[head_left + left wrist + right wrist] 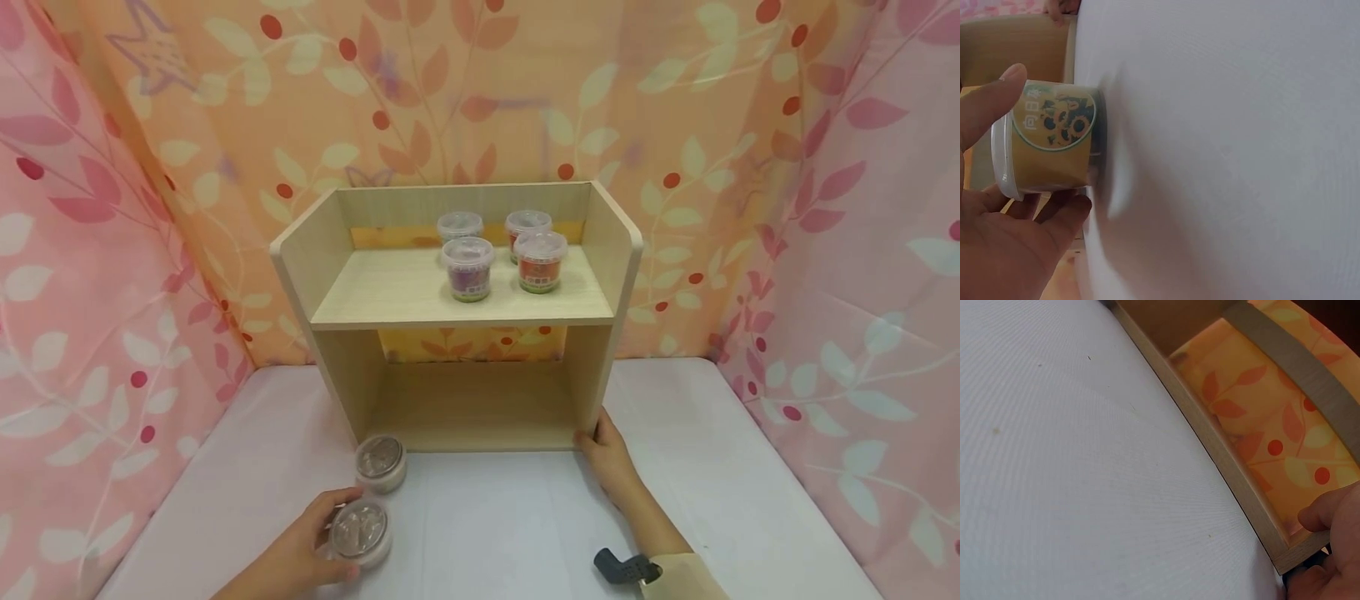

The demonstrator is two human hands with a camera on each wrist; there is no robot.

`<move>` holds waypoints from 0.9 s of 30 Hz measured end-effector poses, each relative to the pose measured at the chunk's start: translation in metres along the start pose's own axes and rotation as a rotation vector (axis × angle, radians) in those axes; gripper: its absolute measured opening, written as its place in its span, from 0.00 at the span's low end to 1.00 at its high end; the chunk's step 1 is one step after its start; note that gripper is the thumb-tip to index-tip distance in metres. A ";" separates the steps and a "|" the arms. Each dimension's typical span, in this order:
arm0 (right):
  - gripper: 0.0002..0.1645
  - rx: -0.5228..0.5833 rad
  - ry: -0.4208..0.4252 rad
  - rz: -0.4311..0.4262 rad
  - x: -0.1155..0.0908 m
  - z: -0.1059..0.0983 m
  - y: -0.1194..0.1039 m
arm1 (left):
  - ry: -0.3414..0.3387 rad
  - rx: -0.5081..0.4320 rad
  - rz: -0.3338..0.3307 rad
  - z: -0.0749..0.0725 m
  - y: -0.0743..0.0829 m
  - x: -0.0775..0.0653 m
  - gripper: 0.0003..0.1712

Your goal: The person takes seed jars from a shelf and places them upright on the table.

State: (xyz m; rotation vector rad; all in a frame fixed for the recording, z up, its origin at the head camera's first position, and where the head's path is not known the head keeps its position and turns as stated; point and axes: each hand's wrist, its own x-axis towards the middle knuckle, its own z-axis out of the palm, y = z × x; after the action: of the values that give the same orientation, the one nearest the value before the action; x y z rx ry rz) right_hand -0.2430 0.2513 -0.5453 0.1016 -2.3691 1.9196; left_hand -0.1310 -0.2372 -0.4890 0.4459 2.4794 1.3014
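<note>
The left hand [311, 537] curls its fingers round the near tub [362, 532], parted by the tub's width; whether it touches the desk [487, 517] is unclear. It looks light, its smooth plastic perhaps slippery; the side wall below the lid seems the surest hold. The far tub [381, 462] stands just beyond. Then comes the shelf [390, 287], bearing four tubs [469, 282]; the right hand [609, 458] grips its right side panel, low down.

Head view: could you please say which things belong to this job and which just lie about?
Job, likely: sunflower-labelled tub in left hand; second tub nearby; wooden shelf gripped by right hand; four shelved tubs.
Background: patterned curtains; white table.
</note>
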 end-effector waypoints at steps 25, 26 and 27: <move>0.41 0.001 -0.026 -0.016 -0.001 0.000 -0.001 | 0.191 -0.047 0.386 -0.055 0.066 0.001 0.31; 0.41 0.008 -0.025 -0.015 -0.001 0.000 -0.001 | 0.196 -0.052 0.399 -0.058 0.072 0.001 0.31; 0.41 0.011 -0.026 -0.017 -0.001 0.000 -0.002 | 0.201 -0.057 0.413 -0.060 0.079 0.002 0.31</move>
State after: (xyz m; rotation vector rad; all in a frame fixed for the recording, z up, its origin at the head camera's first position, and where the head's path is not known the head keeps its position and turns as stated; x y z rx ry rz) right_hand -0.2414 0.2509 -0.5440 0.1488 -2.3660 1.9361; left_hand -0.1465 -0.2384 -0.3910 0.8899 2.5936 1.6376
